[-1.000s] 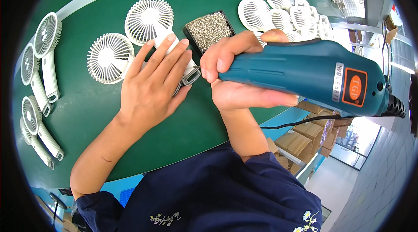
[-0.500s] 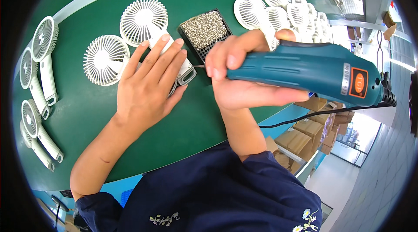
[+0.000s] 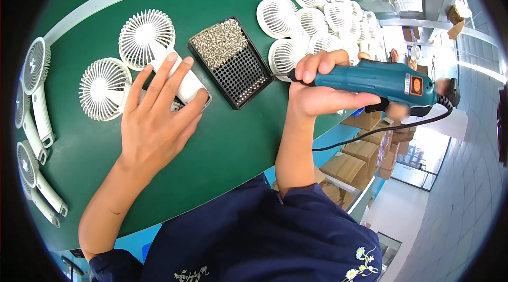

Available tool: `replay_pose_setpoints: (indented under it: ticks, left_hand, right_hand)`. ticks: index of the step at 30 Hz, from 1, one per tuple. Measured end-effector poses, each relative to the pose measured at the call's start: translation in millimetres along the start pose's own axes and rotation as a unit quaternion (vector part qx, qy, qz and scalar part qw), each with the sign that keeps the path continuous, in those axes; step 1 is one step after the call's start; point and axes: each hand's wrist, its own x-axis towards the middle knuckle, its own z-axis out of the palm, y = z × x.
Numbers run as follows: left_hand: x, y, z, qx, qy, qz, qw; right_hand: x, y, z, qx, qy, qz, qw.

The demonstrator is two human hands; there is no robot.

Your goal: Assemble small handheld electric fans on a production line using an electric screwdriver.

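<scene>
Steadily, with your right grip (image 3: 312, 98) wrapped round the screwdriver (image 3: 370, 80) and left grip (image 3: 153, 120) spread over the upper fan (image 3: 150, 41), best meet the screw tray (image 3: 233, 70) squarely.

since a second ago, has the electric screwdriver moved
Yes, the electric screwdriver moved right against the screw tray: its bit, earlier at the white fan handle, is by the tray's right edge.

"What's lying on that green bench (image 3: 227, 144)?"
"Four white handheld fans (image 3: 42, 118) along its left edge, and a pair of fans (image 3: 146, 33) closer to the far edge than the near."
"And toward the right end?"
"First a black perforated tray (image 3: 238, 73), slanted to the far edge, then a crowd of white fan heads (image 3: 312, 20) beside that edge."
</scene>
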Motion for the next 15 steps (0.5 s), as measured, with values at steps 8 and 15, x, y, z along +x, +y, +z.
replay_pose_setpoints:
  ticks: [8,15]
  left_hand:
    - [0.0,-1.2,-0.7,0.0,-0.005,0.001,1.0]
    - [0.5,1.0,-1.1,-0.001,-0.006,0.001,1.0]
  right_hand:
    - [-4.1,4.8,5.5,0.0,-0.005,0.002,1.0]
    - [-4.6,2.2,8.9,-0.043,0.048,0.02,0.998]
